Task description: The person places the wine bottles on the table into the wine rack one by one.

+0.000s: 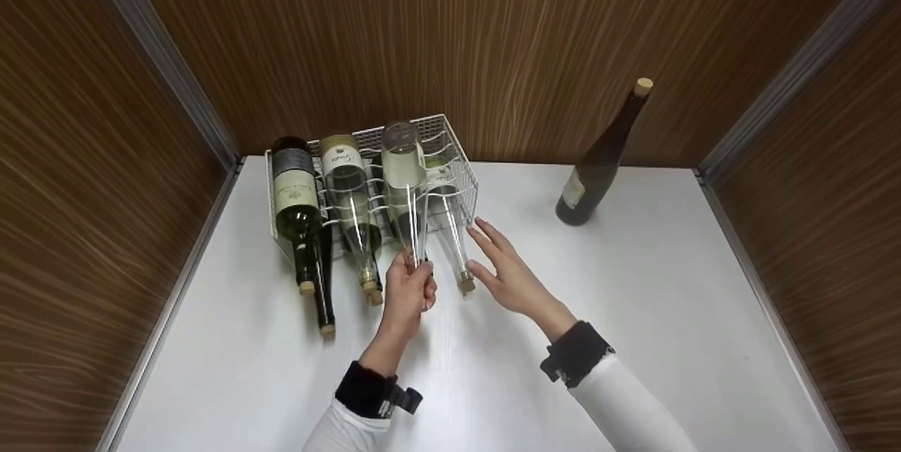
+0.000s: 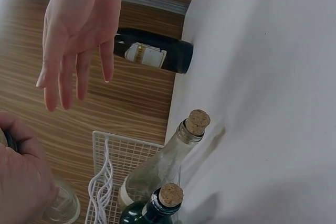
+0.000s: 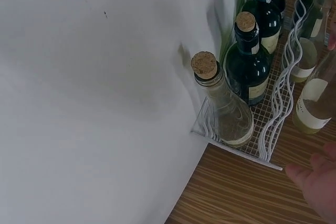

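My left hand (image 1: 408,291) grips a clear glass bottle (image 1: 403,167) by the neck, with a label on its body. Its base end lies over the top of a white wire bottle rack (image 1: 464,181); in the right wrist view this bottle (image 3: 314,106) shows beside the rack's wavy upper bars. My right hand (image 1: 510,276) holds nothing, its fingers spread beside the rack's front right corner. Close to its thumb is the corked neck of another clear bottle (image 1: 450,227), which lies in the rack's lower level.
Several more corked bottles lie in the rack, among them a dark green bottle (image 1: 295,191) at top left and a clear bottle (image 1: 352,198). A dark bottle (image 1: 598,163) stands upright at back right. Wood-grain panels (image 1: 493,44) enclose the white table (image 1: 633,311).
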Tool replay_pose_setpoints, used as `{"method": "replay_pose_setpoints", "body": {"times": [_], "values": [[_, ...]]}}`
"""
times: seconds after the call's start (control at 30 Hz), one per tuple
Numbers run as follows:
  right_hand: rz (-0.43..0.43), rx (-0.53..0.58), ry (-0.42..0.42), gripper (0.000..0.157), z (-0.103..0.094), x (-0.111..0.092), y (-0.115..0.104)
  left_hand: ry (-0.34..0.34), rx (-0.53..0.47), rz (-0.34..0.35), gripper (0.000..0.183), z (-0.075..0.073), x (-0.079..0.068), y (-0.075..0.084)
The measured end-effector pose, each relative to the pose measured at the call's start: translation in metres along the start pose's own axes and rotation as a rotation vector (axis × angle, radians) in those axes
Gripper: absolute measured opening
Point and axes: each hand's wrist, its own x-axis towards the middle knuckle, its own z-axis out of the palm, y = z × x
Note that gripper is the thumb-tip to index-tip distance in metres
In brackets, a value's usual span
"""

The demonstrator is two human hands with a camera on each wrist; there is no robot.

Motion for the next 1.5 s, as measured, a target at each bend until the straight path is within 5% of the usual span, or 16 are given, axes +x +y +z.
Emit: {"method": "replay_pose_setpoints", "body": {"times": [0.57, 1.5], "values": [[0.003, 0.044, -0.030, 0.060, 0.009, 0.001, -0.001, 0.106, 0.025, 0.020, 0.014, 0.002, 0.023, -0.013], [0.018, 0.051, -0.041, 0.059, 0.013, 0.005, -0.003, 0.136, 0.069, 0.064, 0.014, 0.001, 0.049, -0.020]]}}
